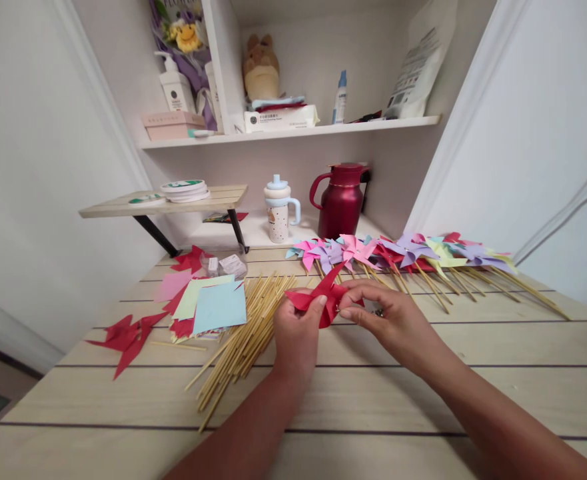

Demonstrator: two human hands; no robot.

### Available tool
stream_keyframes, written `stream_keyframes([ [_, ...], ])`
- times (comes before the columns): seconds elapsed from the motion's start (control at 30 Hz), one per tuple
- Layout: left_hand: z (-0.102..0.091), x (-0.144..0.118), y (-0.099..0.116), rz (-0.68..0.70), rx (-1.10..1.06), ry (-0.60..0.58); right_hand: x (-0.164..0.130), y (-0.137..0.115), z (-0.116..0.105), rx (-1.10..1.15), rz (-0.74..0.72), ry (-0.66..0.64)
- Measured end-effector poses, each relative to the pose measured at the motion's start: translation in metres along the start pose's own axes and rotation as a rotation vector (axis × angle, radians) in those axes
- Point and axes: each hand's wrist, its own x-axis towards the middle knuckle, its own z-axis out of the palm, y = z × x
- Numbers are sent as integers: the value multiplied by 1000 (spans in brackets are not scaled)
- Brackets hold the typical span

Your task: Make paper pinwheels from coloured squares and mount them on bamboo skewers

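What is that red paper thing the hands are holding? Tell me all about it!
It is a red paper pinwheel, only partly folded. It looks like thin, stiff craft paper, with pointed flaps; one sticks up and away toward the back. The left hand pinches its left side and the right hand pinches its middle, holding it just above the wooden table. No stick shows on it. Bamboo sticks lie to its left, finished pinwheels behind it.

Head camera looks forward and down, close over the wooden table (373, 400)
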Motion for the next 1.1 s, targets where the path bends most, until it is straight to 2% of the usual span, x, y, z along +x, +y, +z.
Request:
stream_keyframes([
  [0.17, 1, -3, -2, 26, 43, -44, -1, -1, 0, -12, -19, 20],
  [0.53, 1, -7, -2, 112, 122, -49, -1, -4, -3, -66, -48, -6],
  [0.8, 3, -11, 3, 164, 157, -47, -1, -5, -2, -69, -32, 22],
  [1.1, 6, -16, 3, 35, 28, -65, -2, -16, -2, -56, -47, 27],
])
